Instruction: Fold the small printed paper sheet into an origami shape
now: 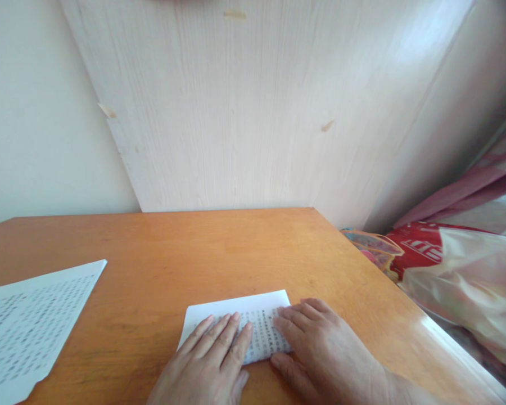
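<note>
A folded sheet of printed paper (257, 332) lies on the wooden table in front of me, its rows of characters facing up. My left hand (213, 357) rests on its left part, fingers stretched out and pressing flat. On the right edge of the paper lies my right hand (324, 349), its fingers extended over the print and its thumb at the near edge. Both palms hide parts of the sheet.
To the left, a stack of printed sheets (37, 326) lies on the orange-brown table (160, 253). A pale wood-grain panel (236, 112) stands behind the table. Past the right edge are red and whitish plastic bags (468, 275) and a pink curtain (468, 188).
</note>
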Demonstrator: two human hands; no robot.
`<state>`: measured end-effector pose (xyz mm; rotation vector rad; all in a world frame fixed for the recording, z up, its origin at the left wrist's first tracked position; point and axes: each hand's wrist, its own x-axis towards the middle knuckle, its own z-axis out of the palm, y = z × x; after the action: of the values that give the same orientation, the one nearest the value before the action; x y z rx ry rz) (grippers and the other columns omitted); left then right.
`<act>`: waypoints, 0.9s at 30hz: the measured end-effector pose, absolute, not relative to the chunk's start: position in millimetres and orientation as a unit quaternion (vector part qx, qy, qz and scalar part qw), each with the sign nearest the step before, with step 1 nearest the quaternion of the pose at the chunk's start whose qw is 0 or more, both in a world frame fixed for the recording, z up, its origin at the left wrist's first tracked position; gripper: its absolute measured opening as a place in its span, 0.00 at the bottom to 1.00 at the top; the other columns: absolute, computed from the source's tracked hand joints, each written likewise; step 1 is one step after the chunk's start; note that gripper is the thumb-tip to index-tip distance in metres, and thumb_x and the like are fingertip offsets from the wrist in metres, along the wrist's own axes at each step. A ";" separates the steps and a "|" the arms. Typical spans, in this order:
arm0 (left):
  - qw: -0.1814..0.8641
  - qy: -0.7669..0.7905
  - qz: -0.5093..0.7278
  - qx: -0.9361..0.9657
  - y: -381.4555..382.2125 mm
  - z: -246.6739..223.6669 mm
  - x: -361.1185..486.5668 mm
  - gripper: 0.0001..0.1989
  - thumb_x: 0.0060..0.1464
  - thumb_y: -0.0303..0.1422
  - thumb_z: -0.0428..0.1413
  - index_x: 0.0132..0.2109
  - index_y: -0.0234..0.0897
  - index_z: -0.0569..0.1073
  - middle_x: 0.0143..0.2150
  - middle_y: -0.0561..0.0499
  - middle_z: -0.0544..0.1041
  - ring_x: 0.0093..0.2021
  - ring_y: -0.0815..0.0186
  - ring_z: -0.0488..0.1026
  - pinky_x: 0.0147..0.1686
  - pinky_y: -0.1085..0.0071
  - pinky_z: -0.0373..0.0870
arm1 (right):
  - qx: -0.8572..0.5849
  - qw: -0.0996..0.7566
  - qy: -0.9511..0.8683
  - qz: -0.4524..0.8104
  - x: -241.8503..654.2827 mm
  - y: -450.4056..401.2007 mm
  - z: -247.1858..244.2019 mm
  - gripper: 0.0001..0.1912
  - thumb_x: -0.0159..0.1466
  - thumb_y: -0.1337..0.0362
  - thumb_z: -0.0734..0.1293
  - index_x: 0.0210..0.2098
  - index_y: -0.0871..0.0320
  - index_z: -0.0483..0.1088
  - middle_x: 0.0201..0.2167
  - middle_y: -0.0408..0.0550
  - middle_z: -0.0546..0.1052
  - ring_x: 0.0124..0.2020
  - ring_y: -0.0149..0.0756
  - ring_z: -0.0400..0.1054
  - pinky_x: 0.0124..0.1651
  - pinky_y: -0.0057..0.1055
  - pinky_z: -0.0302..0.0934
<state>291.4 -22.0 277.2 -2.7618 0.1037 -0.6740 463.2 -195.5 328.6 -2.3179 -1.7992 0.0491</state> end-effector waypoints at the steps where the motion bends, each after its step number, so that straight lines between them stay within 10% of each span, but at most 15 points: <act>1: 0.143 0.032 -0.233 -0.961 -22.5 277.5 291.6 0.21 0.61 0.35 0.52 0.60 0.37 0.71 0.59 0.45 0.76 0.57 0.57 0.74 0.56 0.61 0.72 | -0.785 0.107 -0.610 0.013 463.3 -195.7 327.5 0.09 0.65 0.58 0.66 0.37 0.57 0.74 0.38 0.48 0.79 0.39 0.41 0.71 0.47 0.40 0.63; 27: 0.055 -0.027 -0.136 -0.989 -36.7 287.3 292.1 0.23 0.67 0.44 0.47 0.63 0.37 0.68 0.62 0.41 0.74 0.59 0.55 0.73 0.57 0.57 0.69 | -0.701 0.138 -0.683 -0.153 478.5 -200.9 301.3 0.10 0.62 0.60 0.68 0.43 0.53 0.74 0.39 0.47 0.82 0.36 0.45 0.77 0.42 0.42 0.71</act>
<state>292.1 -36.7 287.3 -3.0028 -0.0818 -0.4120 478.5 -200.9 301.3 -2.0281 -1.9747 -0.4416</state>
